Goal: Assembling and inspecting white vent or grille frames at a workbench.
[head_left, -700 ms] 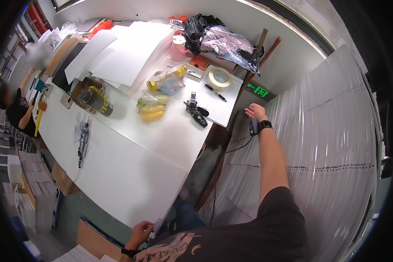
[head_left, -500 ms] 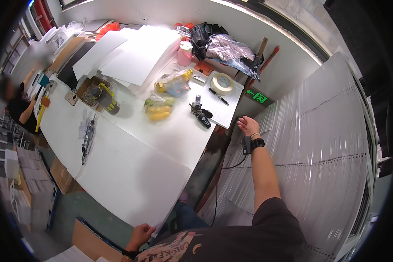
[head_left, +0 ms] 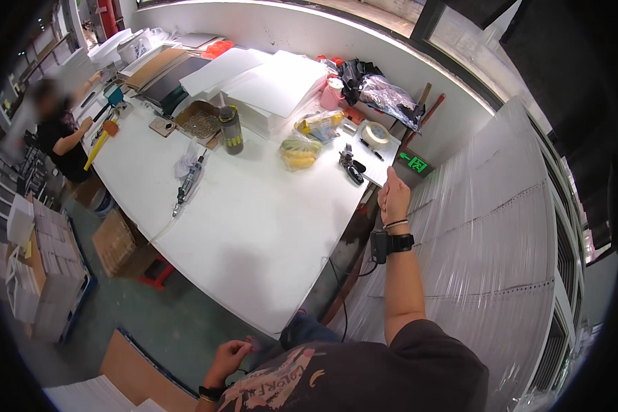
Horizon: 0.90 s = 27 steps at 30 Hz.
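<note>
Since the right hand [head_left: 393, 196] has pulled back from the green sign [head_left: 413, 163] toward the counter [head_left: 254, 226] corner, fingers loosely curled and holding nothing visible, the left hand [head_left: 230, 357] hangs low, half-open, empty.

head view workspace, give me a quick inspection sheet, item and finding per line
surface: long white table, its near half bare
job's things: right hand raised at the table's far right corner, nearest a roll of pale tape and a small black tool; whether it grips anything cannot be told
clutter: stacked white sheets, dark bottle with yellow band, bagged yellow items, grey power tool, crumpled clear plastic bag
grippers: left hand low by the lap, loosely curled, holding nothing seen
cables: black cable hanging off the table edge
surroundings: wrapped white panels at right, cardboard boxes on the floor, a person seated at far left
</note>
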Motion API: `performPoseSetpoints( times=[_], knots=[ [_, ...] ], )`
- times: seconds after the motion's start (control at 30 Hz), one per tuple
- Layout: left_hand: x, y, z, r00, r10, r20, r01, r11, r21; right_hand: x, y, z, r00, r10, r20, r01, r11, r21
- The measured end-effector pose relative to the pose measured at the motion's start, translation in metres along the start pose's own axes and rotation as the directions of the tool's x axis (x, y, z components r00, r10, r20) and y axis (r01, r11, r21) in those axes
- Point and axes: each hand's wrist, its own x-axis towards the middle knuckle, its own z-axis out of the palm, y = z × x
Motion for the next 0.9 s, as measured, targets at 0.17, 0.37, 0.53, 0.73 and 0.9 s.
performPoseSetpoints(
  times=[0.17, 0.37, 0.53, 0.73, 0.9],
  knots=[
    [-0.044, -0.064, -0.049, 0.982, -0.177, -0.064, 0.162, 0.968, -0.192, -0.114, -0.012, 0.043, 0.967, -0.042, 0.251, 0.102, 0.967, -0.233],
    [-0.099, -0.078, -0.098, 0.929, 0.272, -0.249, -0.287, 0.958, -0.024, -0.260, -0.028, 0.093, 0.693, 0.314, 0.649, 0.253, 0.737, -0.627],
    [-0.108, -0.041, -0.140, 0.939, 0.275, -0.205, -0.294, 0.953, -0.073, -0.365, -0.018, 0.125, 0.275, 0.492, 0.826, 0.423, 0.710, -0.563],
    [-0.095, 0.022, -0.129, 0.925, 0.373, -0.069, -0.366, 0.830, -0.420, -0.438, 0.003, 0.167, 0.015, 0.119, 0.993, 0.483, 0.869, -0.111],
    [-0.107, 0.073, -0.082, 0.771, 0.612, 0.177, -0.401, 0.682, -0.612, -0.457, 0.037, 0.206, -0.073, -0.178, 0.981, 0.704, 0.688, 0.177]
  ],
)
